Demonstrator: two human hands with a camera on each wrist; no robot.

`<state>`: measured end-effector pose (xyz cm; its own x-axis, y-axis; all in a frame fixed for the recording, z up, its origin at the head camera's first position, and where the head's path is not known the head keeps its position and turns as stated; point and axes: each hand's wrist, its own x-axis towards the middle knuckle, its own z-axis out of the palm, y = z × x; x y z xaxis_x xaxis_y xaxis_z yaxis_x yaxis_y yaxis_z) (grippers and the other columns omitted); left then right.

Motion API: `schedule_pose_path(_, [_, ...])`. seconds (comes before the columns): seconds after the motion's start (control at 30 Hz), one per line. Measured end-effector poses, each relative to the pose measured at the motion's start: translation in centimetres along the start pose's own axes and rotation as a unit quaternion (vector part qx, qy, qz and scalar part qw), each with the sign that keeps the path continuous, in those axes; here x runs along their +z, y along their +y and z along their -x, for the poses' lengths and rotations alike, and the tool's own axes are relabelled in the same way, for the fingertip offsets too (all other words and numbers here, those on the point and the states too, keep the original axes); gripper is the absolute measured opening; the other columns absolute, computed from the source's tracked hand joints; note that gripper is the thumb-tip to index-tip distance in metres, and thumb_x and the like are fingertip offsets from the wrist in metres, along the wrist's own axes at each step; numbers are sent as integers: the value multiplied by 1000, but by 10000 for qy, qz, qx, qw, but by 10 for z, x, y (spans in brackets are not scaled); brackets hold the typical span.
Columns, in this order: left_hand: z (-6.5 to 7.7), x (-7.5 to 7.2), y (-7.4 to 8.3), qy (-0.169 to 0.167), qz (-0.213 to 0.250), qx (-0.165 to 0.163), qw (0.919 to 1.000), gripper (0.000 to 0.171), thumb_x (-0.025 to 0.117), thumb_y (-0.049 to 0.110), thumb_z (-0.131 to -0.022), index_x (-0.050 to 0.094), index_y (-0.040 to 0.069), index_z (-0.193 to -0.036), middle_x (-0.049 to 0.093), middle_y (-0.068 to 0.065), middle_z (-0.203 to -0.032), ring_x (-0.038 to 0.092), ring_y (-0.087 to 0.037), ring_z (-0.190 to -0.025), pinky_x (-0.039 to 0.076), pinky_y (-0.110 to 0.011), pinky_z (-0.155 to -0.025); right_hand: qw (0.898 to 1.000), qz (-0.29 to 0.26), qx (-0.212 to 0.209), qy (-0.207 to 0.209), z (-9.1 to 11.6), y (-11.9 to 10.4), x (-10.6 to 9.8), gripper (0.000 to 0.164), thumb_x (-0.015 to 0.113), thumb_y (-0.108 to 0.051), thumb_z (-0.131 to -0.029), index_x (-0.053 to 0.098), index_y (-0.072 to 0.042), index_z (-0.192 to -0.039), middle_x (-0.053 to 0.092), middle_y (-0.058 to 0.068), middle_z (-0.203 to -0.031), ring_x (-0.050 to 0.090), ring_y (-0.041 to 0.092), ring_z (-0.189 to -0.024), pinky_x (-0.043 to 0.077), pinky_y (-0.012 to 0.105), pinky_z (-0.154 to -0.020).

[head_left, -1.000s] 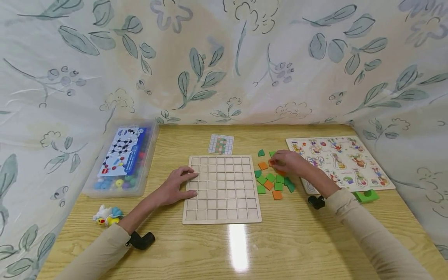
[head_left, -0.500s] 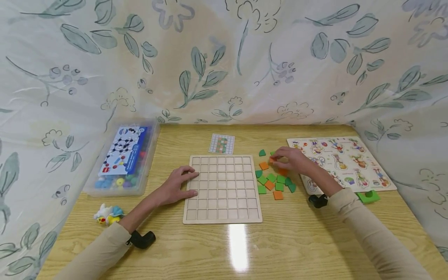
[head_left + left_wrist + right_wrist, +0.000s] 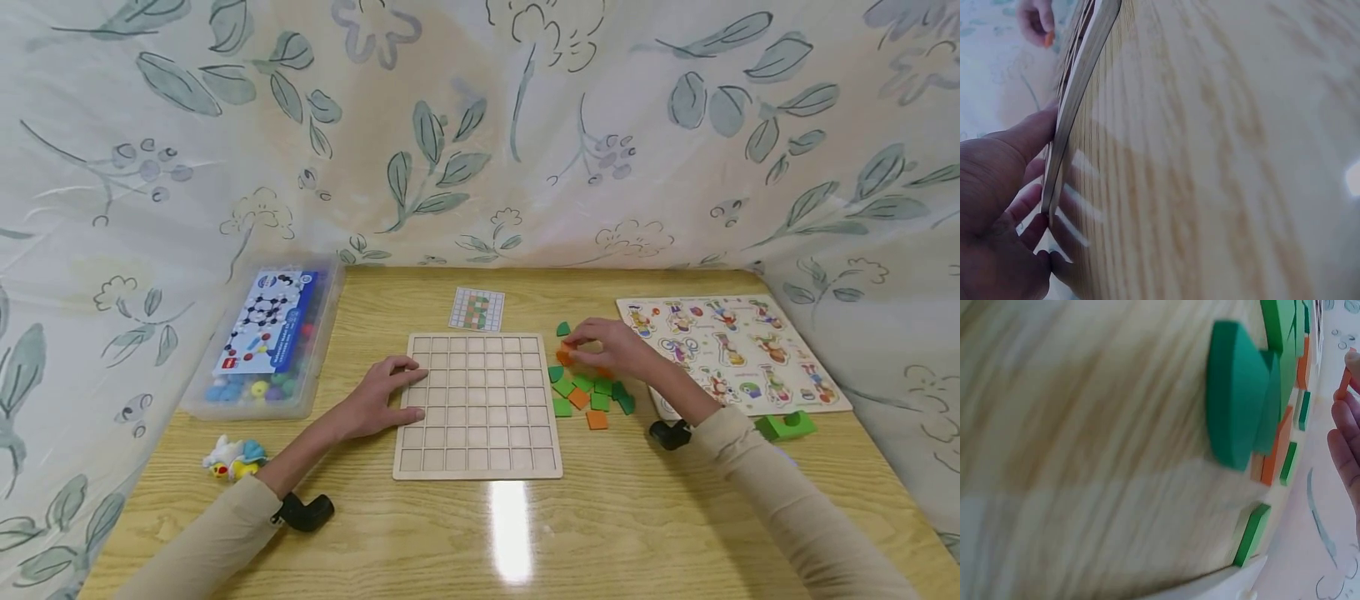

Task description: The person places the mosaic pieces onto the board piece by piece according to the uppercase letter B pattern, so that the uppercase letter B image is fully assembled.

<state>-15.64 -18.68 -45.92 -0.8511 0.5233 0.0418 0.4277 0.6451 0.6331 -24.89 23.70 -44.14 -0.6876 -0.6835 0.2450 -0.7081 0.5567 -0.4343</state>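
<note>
We get both sleeves (image 3: 802,508) cut off at the bottom of the frame, with wood table (image 3: 405,542) showing below the grid board (image 3: 477,408). Our left hand (image 3: 375,400) rests on its left edge, thumb and fingers wide apart. Right of centre, our right hand (image 3: 618,346) pinches an orange tile (image 3: 1345,382), partly covered; the card (image 3: 477,310) beyond is too tiny to make out

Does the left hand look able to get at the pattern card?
Probably yes: the pattern card lies uncovered beyond the grid board, with nothing tall between, though the left hand would likely leave the board's edge first.
</note>
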Motion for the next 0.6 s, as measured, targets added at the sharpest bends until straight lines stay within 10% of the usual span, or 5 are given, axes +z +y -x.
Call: schedule_pose_path(0.6, [0, 2, -3, 56, -2, 68, 10000, 59, 71, 26, -89, 52, 4, -139, 42, -19, -141, 37, -40, -129, 31, -59, -102, 9987, -474, -180, -64, -33, -33, 21, 21, 73, -12, -86, 73, -8, -107, 70, 7, -104, 64, 20, -86, 53, 32, -68])
